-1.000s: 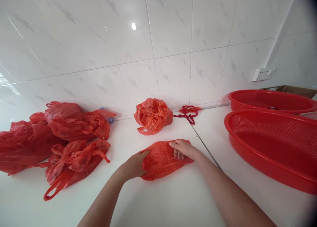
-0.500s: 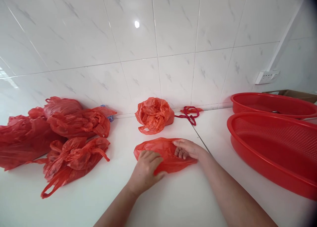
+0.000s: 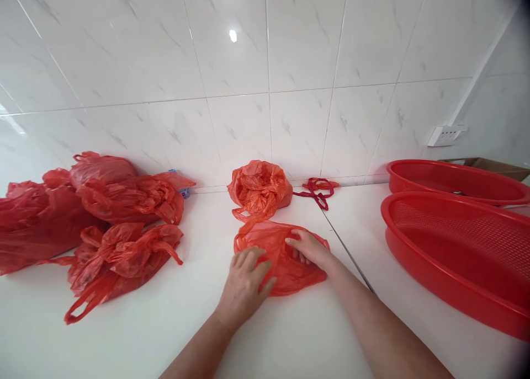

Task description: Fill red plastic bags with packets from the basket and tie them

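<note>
A thin red plastic bag (image 3: 285, 282) lies spread on the white table under my hands. My left hand (image 3: 246, 277) is at its left side, fingers bent and apart, thumb stretched toward the bag; nothing shows gripped in it. My right hand (image 3: 308, 247) rests at the bag's right part, index finger stretched out and the other fingers loosely curled against the film. Whether it is inside the bag's mouth I cannot tell. Just behind, a bunched red bag (image 3: 260, 188) stands near the wall, and a handle of the spread bag reaches up to it.
Several filled red bags (image 3: 120, 257) are heaped at the left. A dark red strap (image 3: 318, 192) lies by the wall. At the right are a perforated red basket (image 3: 439, 268) and another red basket (image 3: 447, 183) behind it. A table seam (image 3: 348, 249) runs beside my right arm.
The bag has opened out into a wider, rounder shape, its upper left part rising toward the bunched bag. My right hand has shifted slightly left; my left hand has hardly moved.
</note>
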Demonstrator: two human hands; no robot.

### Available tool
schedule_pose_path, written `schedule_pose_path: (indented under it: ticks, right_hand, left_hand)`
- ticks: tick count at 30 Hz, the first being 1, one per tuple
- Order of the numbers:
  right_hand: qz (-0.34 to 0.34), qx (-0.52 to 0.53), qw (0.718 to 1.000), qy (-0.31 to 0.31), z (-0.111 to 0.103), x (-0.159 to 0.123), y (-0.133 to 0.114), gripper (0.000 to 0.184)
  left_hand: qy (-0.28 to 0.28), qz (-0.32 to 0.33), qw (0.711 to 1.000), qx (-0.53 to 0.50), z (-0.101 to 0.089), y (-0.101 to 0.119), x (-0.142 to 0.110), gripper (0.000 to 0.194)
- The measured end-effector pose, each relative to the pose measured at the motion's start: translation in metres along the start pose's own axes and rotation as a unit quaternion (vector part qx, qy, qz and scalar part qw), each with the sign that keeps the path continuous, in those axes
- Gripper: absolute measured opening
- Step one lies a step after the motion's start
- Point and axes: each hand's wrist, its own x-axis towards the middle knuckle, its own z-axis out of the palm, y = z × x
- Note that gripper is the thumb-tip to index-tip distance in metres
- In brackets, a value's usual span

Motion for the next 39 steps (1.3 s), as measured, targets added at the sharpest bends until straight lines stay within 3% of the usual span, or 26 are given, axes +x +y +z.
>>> schedule_pose_path:
  ticks: [3, 6, 8, 13, 20, 25, 29, 34, 36, 39]
  right_hand:
    - [-0.054, -0.14, 0.987, 0.057, 0.01, -0.008, -0.004, 0.061]
    - [-0.071, -0.244, 0.965, 0.057, 0.019, -0.014, -0.006, 0.057]
    - [-0.067, -0.285, 0.955, 0.052, 0.023, -0.016, -0.007, 0.058]
    - [-0.06, -0.36, 0.929, 0.056, 0.024, -0.02, -0.011, 0.063]
    - [-0.062, -0.45, 0.889, 0.058, 0.02, -0.029, -0.02, 0.046]
    - [-0.072, -0.472, 0.876, 0.066, 0.021, -0.03, -0.022, 0.05]
    - [-0.111, -0.479, 0.859, 0.142, 0.03, -0.032, -0.024, 0.048]
    - [-0.279, -0.412, 0.828, 0.258, 0.036, -0.052, -0.038, 0.029]
    - [-0.335, -0.371, 0.812, 0.303, 0.029, -0.064, -0.042, 0.028]
    - [-0.357, -0.363, 0.775, 0.375, -0.001, -0.082, -0.036, 0.025]
  left_hand:
    - [0.058, -0.116, 0.991, 0.035, 0.008, -0.022, -0.001, 0.034]
    - [0.041, -0.227, 0.973, -0.003, 0.017, -0.041, -0.007, 0.05]
    - [0.011, -0.267, 0.962, -0.049, 0.021, -0.048, -0.01, 0.05]
    - [-0.001, -0.288, 0.953, -0.097, 0.018, -0.048, -0.01, 0.051]
    - [0.025, -0.302, 0.948, -0.099, 0.016, -0.046, -0.012, 0.06]
    - [0.055, -0.308, 0.938, -0.146, 0.017, -0.047, -0.01, 0.046]
    - [0.113, -0.307, 0.928, -0.178, 0.019, -0.052, -0.009, 0.034]
    - [0.135, -0.339, 0.908, -0.203, 0.02, -0.06, -0.009, 0.033]
    - [0.125, -0.368, 0.894, -0.223, 0.018, -0.061, -0.008, 0.036]
    - [0.114, -0.406, 0.874, -0.243, 0.013, -0.059, -0.005, 0.042]
